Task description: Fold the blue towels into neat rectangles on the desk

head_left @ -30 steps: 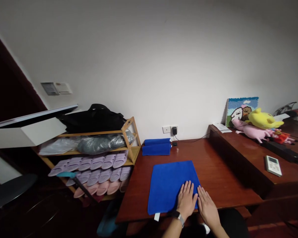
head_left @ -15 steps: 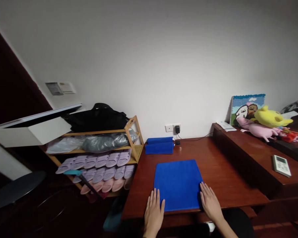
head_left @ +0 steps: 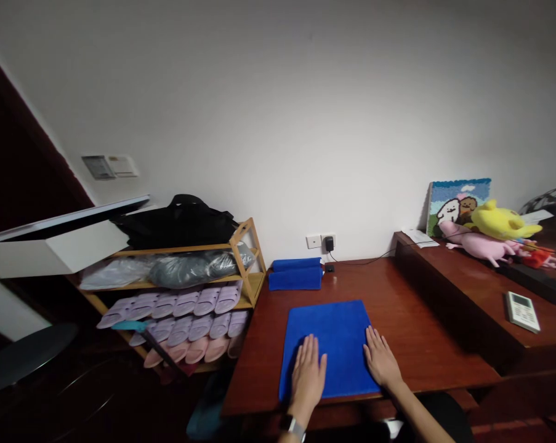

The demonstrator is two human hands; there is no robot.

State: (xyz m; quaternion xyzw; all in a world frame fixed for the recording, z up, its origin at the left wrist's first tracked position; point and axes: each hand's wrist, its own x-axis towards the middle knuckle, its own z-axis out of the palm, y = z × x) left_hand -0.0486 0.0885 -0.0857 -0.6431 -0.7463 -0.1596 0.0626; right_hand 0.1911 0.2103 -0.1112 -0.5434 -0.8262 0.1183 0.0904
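Note:
A blue cloth (head_left: 340, 344) lies spread out flat on the reddish-brown wooden table (head_left: 416, 332), close to its front edge. My left hand (head_left: 309, 373) rests flat on the left part of the cloth, fingers stretched forward and thumb apart; a watch is on that wrist. At the cloth's right edge, my right hand (head_left: 382, 358) lies palm down with its fingers extended, partly over the cloth. Neither hand grips anything. Further back on the table, near the wall, sit folded blue cloths (head_left: 295, 280).
Left of the table stands a wooden rack (head_left: 247, 271) with slippers (head_left: 206, 300), plastic-wrapped items and a black bag (head_left: 180, 224). A raised ledge on the right carries plush toys (head_left: 499, 220), a picture (head_left: 457, 200) and a remote control (head_left: 522, 312). A black plug (head_left: 329, 244) sits in the wall socket.
My left hand has moved right and forward, from the cloth's left edge onto it. My right hand has shifted slightly forward along the right edge. The view has moved a little.

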